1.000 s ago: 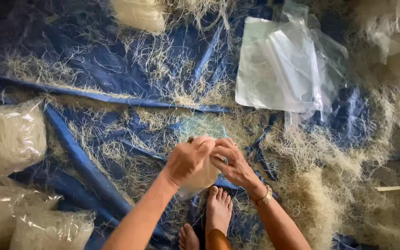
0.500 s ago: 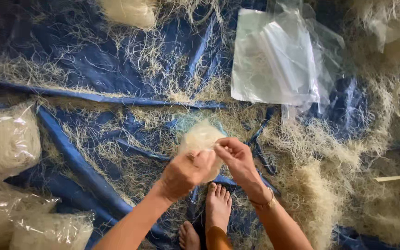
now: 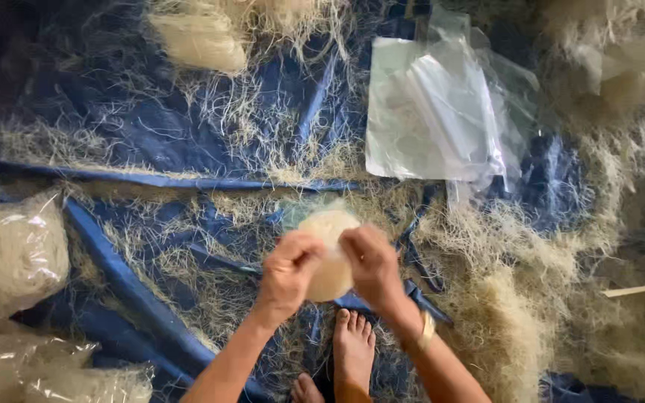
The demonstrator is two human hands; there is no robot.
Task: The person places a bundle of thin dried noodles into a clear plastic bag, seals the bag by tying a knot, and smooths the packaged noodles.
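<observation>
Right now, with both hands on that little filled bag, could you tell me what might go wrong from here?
The left hand and right hand pinch the small bag of pale fibre from either side; the thin film could tear or spill strands. Loose fibre lies all around, so stray strands may snag in the opening. The bare foot stands on the creased blue tarp, which may slip.

A crumpled blue tarp (image 3: 151,142) covers the floor, strewn with loose pale fibre strands (image 3: 531,328). Clear plastic bags (image 3: 434,112) lie flat at upper right; filled bags (image 3: 9,254) sit at the left edge under soft light
</observation>
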